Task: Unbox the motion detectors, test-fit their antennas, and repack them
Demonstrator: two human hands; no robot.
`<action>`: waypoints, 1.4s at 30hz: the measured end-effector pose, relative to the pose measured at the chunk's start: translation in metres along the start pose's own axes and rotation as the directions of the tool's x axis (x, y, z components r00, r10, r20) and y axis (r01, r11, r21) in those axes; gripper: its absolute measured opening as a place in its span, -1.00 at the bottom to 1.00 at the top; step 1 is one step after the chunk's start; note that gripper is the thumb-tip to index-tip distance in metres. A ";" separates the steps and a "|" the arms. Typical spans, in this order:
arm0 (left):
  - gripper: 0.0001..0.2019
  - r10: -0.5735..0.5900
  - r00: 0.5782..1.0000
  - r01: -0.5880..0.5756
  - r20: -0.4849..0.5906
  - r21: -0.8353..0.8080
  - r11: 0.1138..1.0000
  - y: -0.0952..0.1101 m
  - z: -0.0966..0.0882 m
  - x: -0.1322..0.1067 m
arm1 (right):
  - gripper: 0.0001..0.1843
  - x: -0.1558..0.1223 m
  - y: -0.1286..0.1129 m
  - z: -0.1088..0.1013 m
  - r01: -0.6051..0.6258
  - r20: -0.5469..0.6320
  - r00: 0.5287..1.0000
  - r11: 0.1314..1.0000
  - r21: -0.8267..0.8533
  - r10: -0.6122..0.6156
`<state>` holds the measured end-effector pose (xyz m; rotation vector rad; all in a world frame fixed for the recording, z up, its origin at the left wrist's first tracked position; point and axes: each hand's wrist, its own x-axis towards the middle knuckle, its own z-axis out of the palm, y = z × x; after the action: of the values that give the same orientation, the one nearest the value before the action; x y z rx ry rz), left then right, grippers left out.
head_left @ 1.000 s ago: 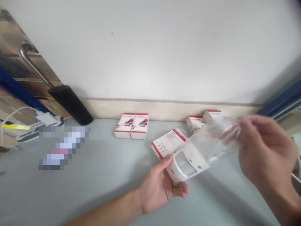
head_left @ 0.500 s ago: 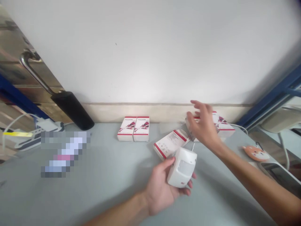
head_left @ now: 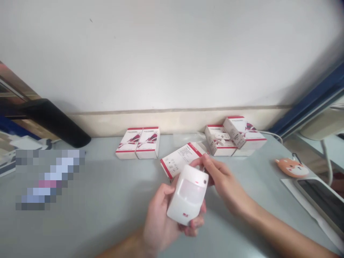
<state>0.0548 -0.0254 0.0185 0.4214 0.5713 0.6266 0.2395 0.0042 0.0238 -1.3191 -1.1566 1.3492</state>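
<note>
A white motion detector [head_left: 187, 195] with a pale curved lens and a small red mark is tilted up in my left hand [head_left: 163, 215], whose fingers wrap round its back and sides. My right hand [head_left: 223, 179] is at the detector's upper right corner. Its thumb and index finger pinch a thin antenna that sticks out of the top, mostly hidden by the fingers. Just behind the detector a white and red box [head_left: 182, 157] lies on the table, printed side up.
Two small boxes [head_left: 138, 141] stand side by side near the wall. At the back right are several more boxes [head_left: 248, 134], with small white parts [head_left: 221, 138] on one. An orange animal-face pouch [head_left: 292, 167] and a phone [head_left: 322, 200] lie right. A black cylinder [head_left: 57, 123] is at left.
My right hand has come down from the boxes at the back right to the top of the detector and closed there. The detector has moved left in my left hand as the view shifted.
</note>
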 end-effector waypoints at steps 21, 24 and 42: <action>-0.32 -0.332 0.943 0.330 0.003 0.105 0.938 -0.005 -0.011 0.008 | -0.57 0.050 -0.048 -0.148 0.446 -0.564 0.759 0.891 0.088 -0.325; -0.36 -0.301 0.954 0.300 0.012 0.067 0.952 -0.008 -0.014 0.009 | -0.55 0.054 -0.046 -0.146 0.447 -0.519 0.801 0.874 0.190 -0.297; -0.53 -0.214 0.976 0.214 0.036 0.008 0.977 -0.020 -0.015 0.019 | -0.38 0.058 -0.036 -0.153 0.491 -0.482 0.777 0.869 0.062 -0.405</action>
<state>0.0668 -0.0245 -0.0111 0.3687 0.5744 0.4102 0.3900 0.0717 0.0505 -1.0524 -0.9115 0.7175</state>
